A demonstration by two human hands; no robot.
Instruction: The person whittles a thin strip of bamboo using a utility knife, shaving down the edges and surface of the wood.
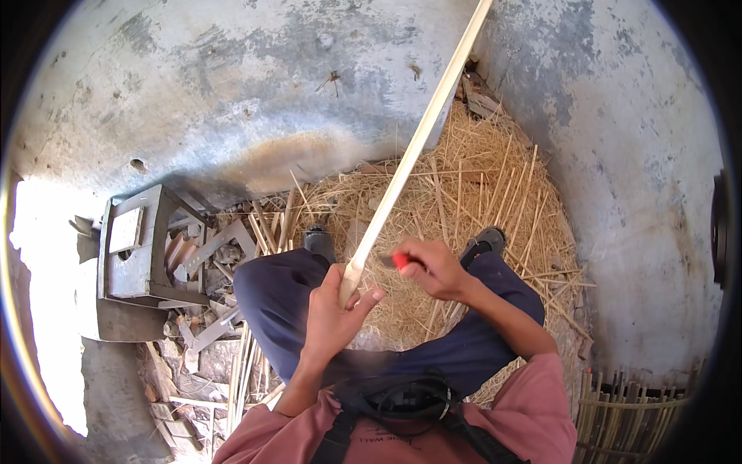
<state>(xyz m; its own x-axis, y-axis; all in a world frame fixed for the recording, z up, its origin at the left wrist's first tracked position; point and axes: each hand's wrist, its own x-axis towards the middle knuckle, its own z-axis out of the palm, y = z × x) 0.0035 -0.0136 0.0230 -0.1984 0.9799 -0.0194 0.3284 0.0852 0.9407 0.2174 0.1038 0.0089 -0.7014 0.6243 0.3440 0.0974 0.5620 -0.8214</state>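
A long pale strip of split bamboo or wood [410,158] slants up from my lap to the top of the view, leaning to the right. My left hand [332,313] is wrapped round its lower end, thumb out to the side. Close by on the right, my right hand [437,268] grips a knife by its red handle [400,260]. The short dark blade [386,262] points left toward the strip, just above my left hand. Whether the blade touches the strip I cannot tell.
Between and beyond my feet lies a heap of straw-like shavings and thin strips [464,189]. On the left stands an old wooden stool-like frame [151,247] beside scrap wood [201,340]. Weathered walls [255,85] enclose the corner. A slatted basket or fence [630,417] stands lower right.
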